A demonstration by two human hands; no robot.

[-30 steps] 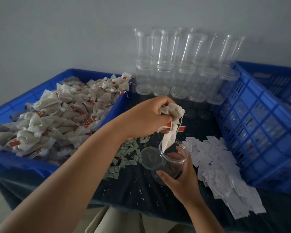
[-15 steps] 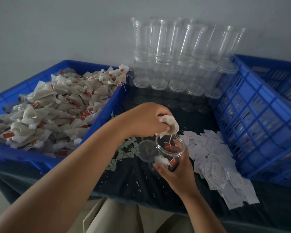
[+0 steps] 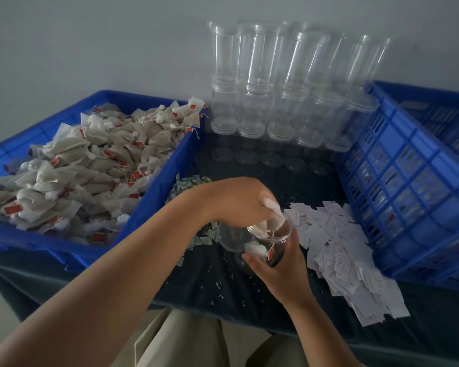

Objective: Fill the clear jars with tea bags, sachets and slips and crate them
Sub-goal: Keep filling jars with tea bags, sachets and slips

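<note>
Held jar (image 3: 270,246) mouth up, long axis running from right palm up toward left hand. Right hand (image 3: 281,268) under and beside jar, fingers curled round wall. Left hand (image 3: 239,202) directly above jar mouth, fingertips bunched, pinching tea bags (image 3: 272,214) partly inside rim; a few bags lie in jar bottom. Likely next: push straight down along jar axis. Sachets (image 3: 190,182) left of jar, nearer left hand; slips (image 3: 337,242) right of jar; empty crate (image 3: 408,181) further right of jar

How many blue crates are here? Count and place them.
2. The left crate holds the tea bags; the right crate stands beside the paper slips. None seems hidden.
</note>
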